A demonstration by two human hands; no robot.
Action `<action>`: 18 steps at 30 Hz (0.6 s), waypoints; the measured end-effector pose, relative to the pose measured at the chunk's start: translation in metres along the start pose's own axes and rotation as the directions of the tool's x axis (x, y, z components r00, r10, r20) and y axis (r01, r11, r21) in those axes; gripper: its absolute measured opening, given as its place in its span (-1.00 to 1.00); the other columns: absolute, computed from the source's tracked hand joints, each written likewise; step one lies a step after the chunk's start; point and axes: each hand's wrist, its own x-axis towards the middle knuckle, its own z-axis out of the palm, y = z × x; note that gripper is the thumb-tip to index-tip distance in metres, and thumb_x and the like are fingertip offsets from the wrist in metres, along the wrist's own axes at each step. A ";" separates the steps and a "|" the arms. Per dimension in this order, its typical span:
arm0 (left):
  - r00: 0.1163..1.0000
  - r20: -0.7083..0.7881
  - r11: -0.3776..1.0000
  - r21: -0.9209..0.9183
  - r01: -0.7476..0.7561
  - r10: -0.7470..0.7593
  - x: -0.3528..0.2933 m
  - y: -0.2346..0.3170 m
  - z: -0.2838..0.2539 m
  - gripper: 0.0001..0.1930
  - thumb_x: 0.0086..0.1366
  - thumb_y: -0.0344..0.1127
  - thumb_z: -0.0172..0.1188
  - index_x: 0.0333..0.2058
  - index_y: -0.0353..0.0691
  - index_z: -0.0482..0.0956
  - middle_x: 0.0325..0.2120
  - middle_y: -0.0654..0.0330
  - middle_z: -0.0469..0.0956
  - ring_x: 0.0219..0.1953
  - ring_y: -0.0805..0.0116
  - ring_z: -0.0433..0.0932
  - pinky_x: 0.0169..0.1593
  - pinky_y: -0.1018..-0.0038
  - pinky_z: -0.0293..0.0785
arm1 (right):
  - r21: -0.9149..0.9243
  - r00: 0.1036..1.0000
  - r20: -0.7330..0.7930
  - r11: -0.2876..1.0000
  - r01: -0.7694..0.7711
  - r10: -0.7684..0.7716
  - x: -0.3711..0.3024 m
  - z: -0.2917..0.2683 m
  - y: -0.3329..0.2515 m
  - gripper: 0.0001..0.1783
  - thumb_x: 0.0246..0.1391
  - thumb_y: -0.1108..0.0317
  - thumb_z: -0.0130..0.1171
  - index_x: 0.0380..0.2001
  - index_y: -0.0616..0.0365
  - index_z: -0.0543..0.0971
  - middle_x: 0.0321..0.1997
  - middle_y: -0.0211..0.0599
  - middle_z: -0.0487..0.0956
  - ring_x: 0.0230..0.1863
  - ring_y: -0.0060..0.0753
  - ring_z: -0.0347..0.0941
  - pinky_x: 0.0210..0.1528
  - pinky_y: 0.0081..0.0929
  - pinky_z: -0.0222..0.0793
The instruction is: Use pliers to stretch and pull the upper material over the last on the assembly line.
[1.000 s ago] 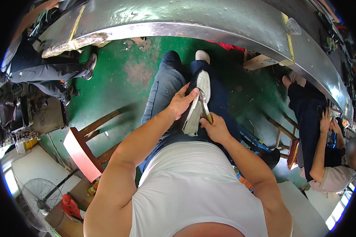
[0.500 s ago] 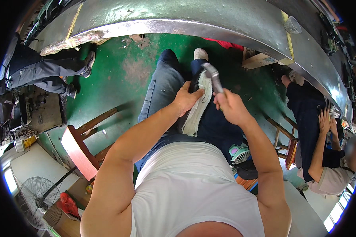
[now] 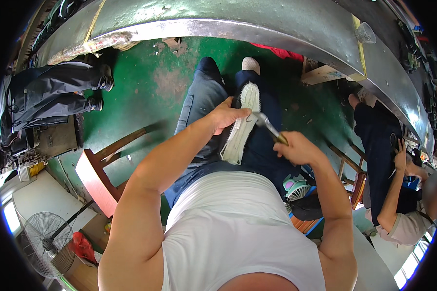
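Over my thighs lies a dark shoe (image 3: 239, 138) with its pale underside up and stitch-like marks along the edge. My left hand (image 3: 228, 116) is closed round its left side, the thumb on the pale face. A hammer (image 3: 271, 127) with a metal head and a brownish handle is gripped in my right hand (image 3: 298, 147). Its head is beside the middle of the shoe, near my left thumb; whether it touches is unclear. The fingers under the shoe are hidden.
A metal-topped bench (image 3: 204, 30) curves across the far side. Wooden stools (image 3: 99, 179) stand to the left and right. A small green fan (image 3: 296, 188) is by my right hip, and a large wire fan (image 3: 46, 242) is at lower left. A co-worker (image 3: 398, 194) sits at right; another person's legs (image 3: 58, 92) show at left.
The hammer head has come down from the shoe's far end to beside its middle, and my right hand has moved slightly right and nearer. My left hand still holds the shoe.
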 end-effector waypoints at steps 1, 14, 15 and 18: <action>0.996 0.087 0.999 -0.030 0.041 -0.038 -0.005 0.010 0.004 0.08 0.15 -0.18 0.44 0.40 -0.43 -0.15 0.21 -0.14 0.38 0.17 0.14 0.48 0.21 0.31 0.40 | 0.010 1.000 -0.009 1.000 -0.013 0.013 -0.006 0.010 0.010 -0.66 0.17 0.22 0.17 -0.25 0.36 0.52 -0.41 -0.03 0.61 -0.47 -0.09 0.59 -0.37 -0.22 0.50; 0.969 0.046 0.956 0.160 -0.246 0.241 0.007 -0.012 0.019 -0.15 0.25 -0.12 0.34 0.34 -0.37 0.06 0.10 -0.13 0.46 0.15 0.12 0.48 0.21 0.30 0.39 | -0.325 0.928 -0.200 0.915 0.240 -0.315 -0.007 0.049 0.031 -0.71 0.15 0.24 0.19 -0.14 0.19 0.54 -0.23 -0.01 0.63 -0.19 0.11 0.58 -0.16 -0.07 0.47; 0.942 0.003 0.889 0.329 -0.319 0.337 -0.005 -0.021 0.022 -0.17 0.29 -0.09 0.28 0.37 -0.28 0.02 0.11 -0.16 0.45 0.17 0.06 0.46 0.26 0.30 0.33 | -0.276 0.969 -0.103 0.942 0.191 -0.226 -0.010 0.047 0.035 -0.70 0.14 0.23 0.18 -0.14 0.20 0.55 -0.25 0.00 0.63 -0.20 0.14 0.57 -0.16 -0.07 0.47; 0.945 0.269 0.858 0.423 -0.291 0.188 -0.034 -0.034 0.001 0.03 0.37 -0.12 0.17 0.45 -0.02 -0.52 0.37 -0.20 0.10 0.40 0.04 0.17 0.40 0.36 0.08 | -0.328 0.973 -0.106 0.931 0.160 -0.204 -0.011 0.050 0.046 -0.71 0.13 0.24 0.19 -0.19 0.23 0.55 -0.26 0.05 0.62 -0.21 0.14 0.58 -0.14 -0.07 0.49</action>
